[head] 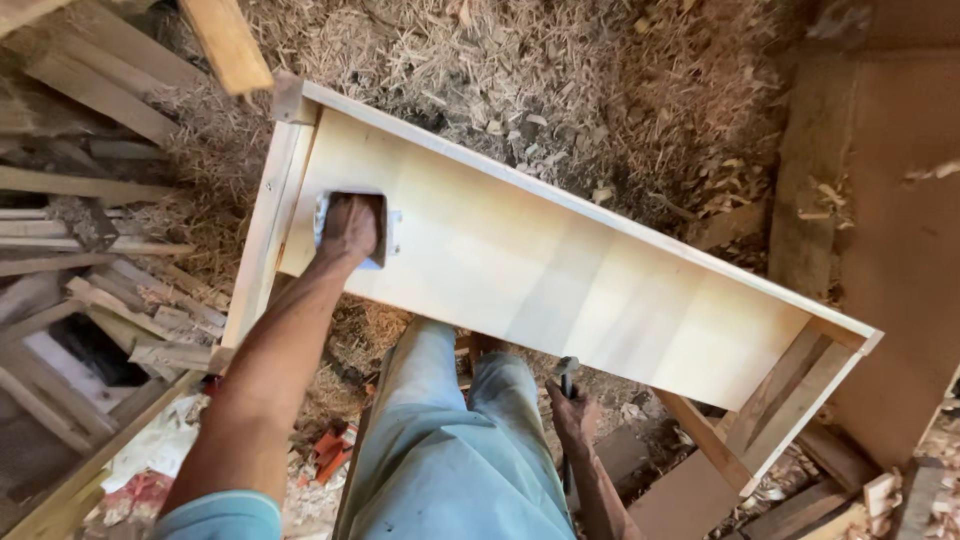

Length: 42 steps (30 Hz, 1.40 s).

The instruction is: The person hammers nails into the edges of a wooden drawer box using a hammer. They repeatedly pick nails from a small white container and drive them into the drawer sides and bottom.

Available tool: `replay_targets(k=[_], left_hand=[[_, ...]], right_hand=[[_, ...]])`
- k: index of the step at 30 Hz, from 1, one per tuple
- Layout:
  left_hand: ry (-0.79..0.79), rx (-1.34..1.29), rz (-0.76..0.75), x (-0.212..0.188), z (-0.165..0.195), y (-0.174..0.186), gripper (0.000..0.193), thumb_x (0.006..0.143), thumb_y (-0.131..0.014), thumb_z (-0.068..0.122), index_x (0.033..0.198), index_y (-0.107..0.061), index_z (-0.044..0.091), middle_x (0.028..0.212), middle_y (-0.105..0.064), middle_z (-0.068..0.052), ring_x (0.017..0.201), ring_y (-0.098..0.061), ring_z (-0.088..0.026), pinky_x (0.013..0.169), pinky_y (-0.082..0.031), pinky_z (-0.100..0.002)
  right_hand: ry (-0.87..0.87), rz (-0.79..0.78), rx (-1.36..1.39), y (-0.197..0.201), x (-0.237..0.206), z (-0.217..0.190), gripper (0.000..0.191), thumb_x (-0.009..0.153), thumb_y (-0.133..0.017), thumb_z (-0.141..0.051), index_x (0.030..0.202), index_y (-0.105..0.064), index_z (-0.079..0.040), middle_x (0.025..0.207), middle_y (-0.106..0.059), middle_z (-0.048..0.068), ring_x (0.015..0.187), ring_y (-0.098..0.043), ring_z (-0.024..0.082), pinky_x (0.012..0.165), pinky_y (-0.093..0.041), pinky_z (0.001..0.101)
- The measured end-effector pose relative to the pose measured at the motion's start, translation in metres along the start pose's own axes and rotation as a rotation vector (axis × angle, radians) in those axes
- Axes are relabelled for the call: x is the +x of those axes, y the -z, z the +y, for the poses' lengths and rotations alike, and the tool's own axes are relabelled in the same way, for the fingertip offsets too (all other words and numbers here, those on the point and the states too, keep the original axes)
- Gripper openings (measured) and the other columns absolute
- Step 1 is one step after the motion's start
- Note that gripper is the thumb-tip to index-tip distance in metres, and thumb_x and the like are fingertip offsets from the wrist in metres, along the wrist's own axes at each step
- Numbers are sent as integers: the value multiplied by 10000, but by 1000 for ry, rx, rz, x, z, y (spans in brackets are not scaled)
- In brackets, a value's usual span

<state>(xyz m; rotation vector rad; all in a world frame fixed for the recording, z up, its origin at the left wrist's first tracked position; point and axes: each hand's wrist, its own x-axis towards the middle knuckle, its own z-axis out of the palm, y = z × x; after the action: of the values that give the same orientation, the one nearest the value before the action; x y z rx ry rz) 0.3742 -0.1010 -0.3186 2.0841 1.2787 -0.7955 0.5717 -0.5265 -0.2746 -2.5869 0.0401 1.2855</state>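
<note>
In the head view, the left hand (349,228) presses down on a small sanding block (352,228), fingers curled over its top, so the hand is closed on it. The block lies flat on a pale plywood panel (560,285), close to the panel's far-left end. Thin pale edges of the block show on both sides of the hand.

The panel is framed with light wooden strips (262,240) and runs from the left hand away to the right, down to an open frame end (795,405). It tilts across the view above the person's legs in light blue trousers (445,440).

The right hand (572,415) is below the near edge of the panel, beside the right knee. It is closed around a dark, thin tool handle (567,378) that sticks up from the fist; what kind of tool it is I cannot tell.

Beyond the left hand, the floor is covered with wood shavings (560,80). To the left of the left arm lies a pile of scrap wooden slats (90,250). Under the arm, some orange pieces (330,450) lie on the floor.
</note>
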Motion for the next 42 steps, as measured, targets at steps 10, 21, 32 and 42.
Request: replay_targets(k=[10, 21, 32, 42], left_hand=[[-43, 139, 27, -10, 14, -39, 225, 944, -615, 90, 1087, -717, -50, 1071, -732, -291, 902, -745, -371, 766, -617, -462], [167, -230, 108, -12, 22, -62, 360, 1053, -538, 248, 1242, -644, -39, 1100, -714, -261, 867, -734, -347, 736, -616, -440], [258, 116, -99, 2, 26, -99, 289, 1007, -605, 183, 1162, -708, -37, 1074, -760, -241, 877, -763, -334, 748, -644, -426], [202, -101, 109, -27, 43, -83, 258, 982, -579, 122, 1130, -709, -44, 1108, -734, -267, 951, -731, -368, 797, -616, -441]], right_hand=[[17, -17, -134, 16, 26, 62, 411, 816, -778, -404, 776, -721, 1, 576, -612, 72, 543, -549, 157, 531, -448, 377], [-63, -33, -39, 20, 46, 120, 304, 826, -809, -299, 803, -724, -8, 594, -633, 49, 523, -547, 135, 492, -417, 337], [-96, -3, 201, 26, 66, 153, 306, 829, -819, -249, 762, -706, 28, 591, -605, 55, 495, -501, 131, 450, -378, 328], [-60, -37, 196, 25, 60, 152, 256, 857, -783, -224, 744, -702, -8, 543, -576, 35, 451, -496, 117, 419, -373, 323]])
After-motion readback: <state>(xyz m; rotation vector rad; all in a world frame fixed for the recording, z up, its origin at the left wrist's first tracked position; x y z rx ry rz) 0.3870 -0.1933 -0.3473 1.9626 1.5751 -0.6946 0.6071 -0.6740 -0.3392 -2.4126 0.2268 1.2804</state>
